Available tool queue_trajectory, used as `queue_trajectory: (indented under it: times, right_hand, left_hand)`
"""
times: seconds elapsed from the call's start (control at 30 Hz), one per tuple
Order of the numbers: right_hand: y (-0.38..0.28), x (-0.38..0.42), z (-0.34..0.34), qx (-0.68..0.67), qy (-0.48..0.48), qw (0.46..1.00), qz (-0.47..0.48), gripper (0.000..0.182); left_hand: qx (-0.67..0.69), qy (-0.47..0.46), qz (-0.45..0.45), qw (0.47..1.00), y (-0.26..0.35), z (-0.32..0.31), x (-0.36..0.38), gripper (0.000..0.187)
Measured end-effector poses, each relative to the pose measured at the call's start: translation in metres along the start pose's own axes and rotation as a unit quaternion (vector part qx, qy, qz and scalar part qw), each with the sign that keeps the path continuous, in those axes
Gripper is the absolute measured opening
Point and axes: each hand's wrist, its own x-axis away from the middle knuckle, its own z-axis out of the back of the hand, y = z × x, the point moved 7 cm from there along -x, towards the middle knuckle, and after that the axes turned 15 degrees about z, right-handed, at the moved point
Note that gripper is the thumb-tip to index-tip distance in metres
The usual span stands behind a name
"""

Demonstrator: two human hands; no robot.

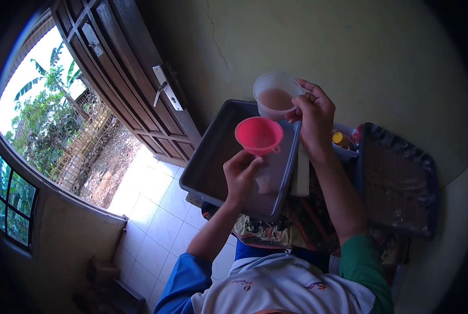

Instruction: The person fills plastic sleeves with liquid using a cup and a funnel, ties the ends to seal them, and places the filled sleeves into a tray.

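Observation:
My left hand [240, 175] is closed round the lower part of a pink funnel [259, 134], holding it over a grey tub [205, 141]. Higher and to the right, my right hand [313, 107] grips the rim side of a translucent plastic cup [277, 97], which has brownish liquid inside. The cup is held just beyond the funnel, tilted so its opening faces me. Brownish contents lie in the tub. A pale, translucent object below the funnel is partly hidden by my left hand, and I cannot make out what it is.
Right of the tub lies a dark tray [398, 180] with brown contents under shiny plastic. Between them a small container [345, 152] holds a yellow-capped item [338, 138]. A patterned cloth [260, 233] lies under the tub. An open wooden door [134, 78] stands at the left.

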Motion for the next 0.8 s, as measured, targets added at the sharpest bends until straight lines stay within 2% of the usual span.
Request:
queue_trajectory:
  times: [0.37, 0.47, 0.73, 0.8]
  right_hand:
    - [-0.021, 0.047, 0.079, 0.066, 0.126, 0.989, 0.026, 0.04]
    - [-0.017, 0.073, 0.11, 0.09, 0.141, 0.985, 0.04, 0.04]
    - [0.026, 0.127, 0.172, 0.14, 0.173, 0.975, 0.02, 0.038]
    - [0.038, 0.138, 0.184, 0.164, 0.167, 0.972, 0.009, 0.038]
  left_hand:
    - [0.001, -0.012, -0.053, 0.999, 0.032, -0.034, -0.005, 0.018]
    - [-0.008, -0.021, -0.075, 0.997, 0.055, -0.072, 0.003, 0.016]
    - [0.003, -0.103, -0.066, 0.992, 0.053, -0.122, 0.024, 0.019]
    - [0.04, -0.131, -0.046, 0.989, 0.045, -0.133, 0.028, 0.02]
